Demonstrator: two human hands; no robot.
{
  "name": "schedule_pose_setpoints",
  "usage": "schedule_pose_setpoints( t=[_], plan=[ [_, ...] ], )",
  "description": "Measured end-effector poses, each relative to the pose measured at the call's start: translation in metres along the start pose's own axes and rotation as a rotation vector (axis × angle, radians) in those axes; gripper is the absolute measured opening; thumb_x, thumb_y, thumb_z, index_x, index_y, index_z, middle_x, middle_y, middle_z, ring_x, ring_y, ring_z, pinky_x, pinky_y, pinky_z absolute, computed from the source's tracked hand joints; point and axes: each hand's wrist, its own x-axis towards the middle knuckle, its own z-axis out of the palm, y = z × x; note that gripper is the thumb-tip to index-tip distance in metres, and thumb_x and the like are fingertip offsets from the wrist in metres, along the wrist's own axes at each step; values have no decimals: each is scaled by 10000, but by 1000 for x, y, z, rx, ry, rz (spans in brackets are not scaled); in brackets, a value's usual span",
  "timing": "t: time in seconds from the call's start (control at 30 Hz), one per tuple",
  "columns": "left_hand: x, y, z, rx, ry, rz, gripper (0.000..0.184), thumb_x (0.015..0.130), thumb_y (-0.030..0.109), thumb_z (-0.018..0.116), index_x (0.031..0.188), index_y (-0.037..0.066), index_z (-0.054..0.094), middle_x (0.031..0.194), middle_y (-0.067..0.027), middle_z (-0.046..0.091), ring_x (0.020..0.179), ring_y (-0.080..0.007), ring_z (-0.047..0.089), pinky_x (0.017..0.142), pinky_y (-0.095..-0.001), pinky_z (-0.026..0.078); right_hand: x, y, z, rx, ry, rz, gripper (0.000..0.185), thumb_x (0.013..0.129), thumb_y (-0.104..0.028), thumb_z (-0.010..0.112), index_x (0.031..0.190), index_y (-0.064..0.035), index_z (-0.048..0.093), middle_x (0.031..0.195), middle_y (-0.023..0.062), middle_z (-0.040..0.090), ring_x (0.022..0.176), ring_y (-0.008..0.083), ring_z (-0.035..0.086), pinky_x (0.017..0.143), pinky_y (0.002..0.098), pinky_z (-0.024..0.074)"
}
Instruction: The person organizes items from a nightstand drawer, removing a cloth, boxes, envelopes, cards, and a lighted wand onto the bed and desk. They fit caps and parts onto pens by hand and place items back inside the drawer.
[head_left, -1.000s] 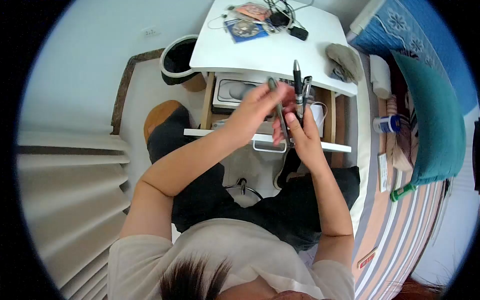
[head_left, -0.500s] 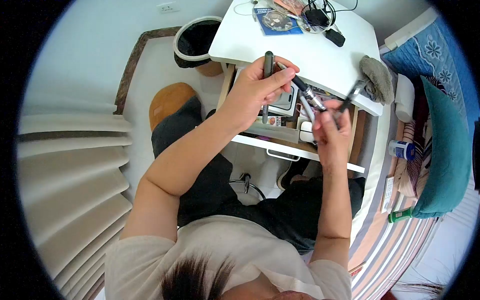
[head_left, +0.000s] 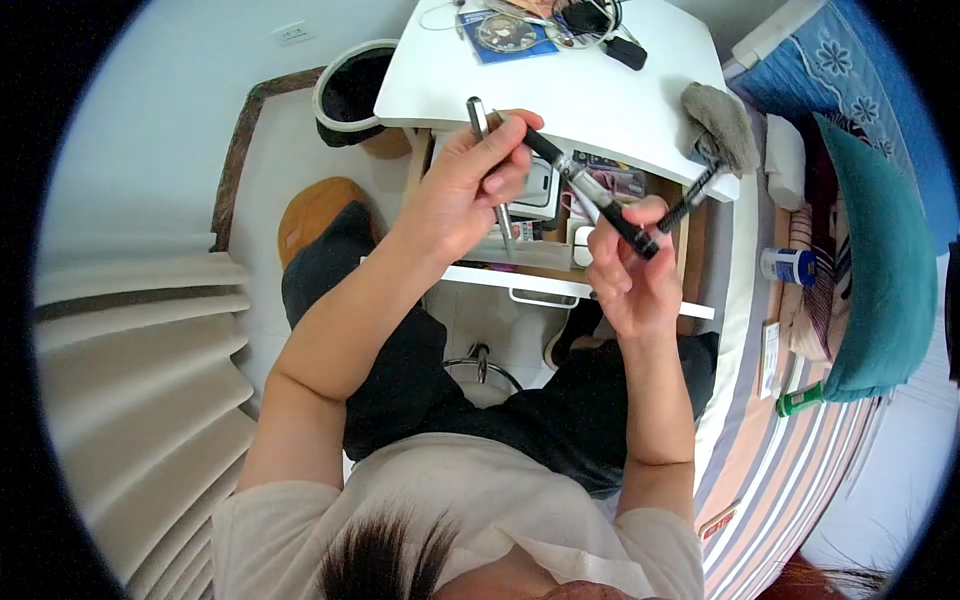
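My left hand [head_left: 465, 185] is closed, with a slim silver-grey pen [head_left: 504, 228] running through its fingers. Its fingertips also pinch the upper end of a black pen [head_left: 588, 186] with a clear section. The lower end of this pen rests in my right hand [head_left: 635, 285], whose thumb and fingers are closed around it. A second dark pen [head_left: 690, 199] sticks out of the right hand towards the upper right. Below both hands is the pulled-out drawer [head_left: 600, 300], holding a white phone box [head_left: 540, 190] and a white rounded case [head_left: 582, 246].
Cables and a black adapter [head_left: 626, 53] lie on the white desk [head_left: 520, 90] near a blue booklet [head_left: 490, 45]. A grey cloth [head_left: 720, 125] hangs at the desk's right corner. A bin [head_left: 355, 85] stands left, a striped bed [head_left: 770, 470] right.
Both hands have shifted slightly left in view, along with the whole scene. The right hand has turned, its fingers now further around the black pen's lower end. The silver-grey pen tilts more.
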Motion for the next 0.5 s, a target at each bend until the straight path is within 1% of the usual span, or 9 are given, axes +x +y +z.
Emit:
schedule_pose_setpoints(
  t=[0.07, 0.1, 0.13, 0.23, 0.3, 0.37, 0.4, 0.43, 0.5],
  plan=[
    [-3, -1, 1, 12, -19, 10, 210, 924, 236, 574, 1038, 61, 583, 700, 39, 545, 519, -3, 356, 484, -155, 277, -4, 2, 5, -45, -34, 17, 473, 851, -399, 647, 1177, -88, 503, 870, 148, 601, 525, 65, 384, 459, 195, 318],
    [-3, -1, 1, 19, -27, 20, 212, 920, 236, 579, 1037, 60, 583, 694, 37, 545, 518, -3, 356, 485, -155, 278, -5, 3, 9, -81, -21, 6, 474, 847, -409, 648, 1167, -88, 507, 865, 155, 605, 521, 68, 389, 454, 193, 314],
    [-3, 1, 1, 41, -31, 25, 210, 912, 230, 590, 1028, 55, 584, 674, 30, 544, 517, -5, 359, 484, -159, 283, -4, 3, 10, -98, -16, -32, 483, 844, -410, 653, 1171, -89, 501, 866, 145, 608, 520, 66, 389, 450, 192, 310],
    [-5, 8, 6, 121, -65, 58, 193, 897, 181, 607, 1031, 43, 604, 700, 3, 569, 521, -16, 356, 476, -157, 277, 2, 1, 11, -163, 12, -149, 509, 832, -413, 666, 1184, -94, 482, 870, 112, 618, 518, 63, 390, 436, 187, 298],
    [-5, 3, 7, 155, -103, 53, 222, 886, 175, 624, 1063, 43, 609, 727, -6, 580, 523, -18, 353, 472, -152, 271, 3, -3, 11, -194, 165, -79, 436, 849, -376, 660, 1142, -98, 495, 823, 78, 598, 507, 57, 353, 433, 190, 269],
    [-9, -3, 12, 173, -130, 7, 244, 875, 168, 638, 1084, 46, 608, 730, -6, 580, 521, -18, 350, 469, -150, 265, 3, 3, 7, -250, 269, -80, 359, 879, -346, 628, 1101, -89, 512, 753, 43, 556, 497, 56, 313, 435, 195, 231],
    [-11, -2, 13, 263, -169, 29, 428, 926, 365, 542, 1189, 28, 551, 719, 1, 553, 536, -30, 370, 482, -167, 284, 4, 5, 8, -209, 395, -54, 310, 910, -341, 582, 1076, -84, 528, 702, 26, 516, 490, 58, 288, 438, 202, 204],
    [-9, -1, 10, 180, -161, 47, 517, 929, 440, 472, 1220, 15, 519, 724, 4, 536, 555, -41, 374, 503, -179, 295, 8, 3, 15, -217, 455, -80, 236, 942, -294, 528, 1012, -68, 529, 662, 24, 501, 479, 66, 282, 435, 208, 211],
    [2, 4, 2, 16, -130, 88, 705, 933, 590, 330, 1281, -10, 454, 733, 9, 503, 591, -64, 383, 546, -202, 319, 6, -1, 13, -275, 403, -138, 194, 938, -250, 515, 949, -56, 515, 630, 22, 485, 459, 73, 309, 425, 210, 237]
  ],
)
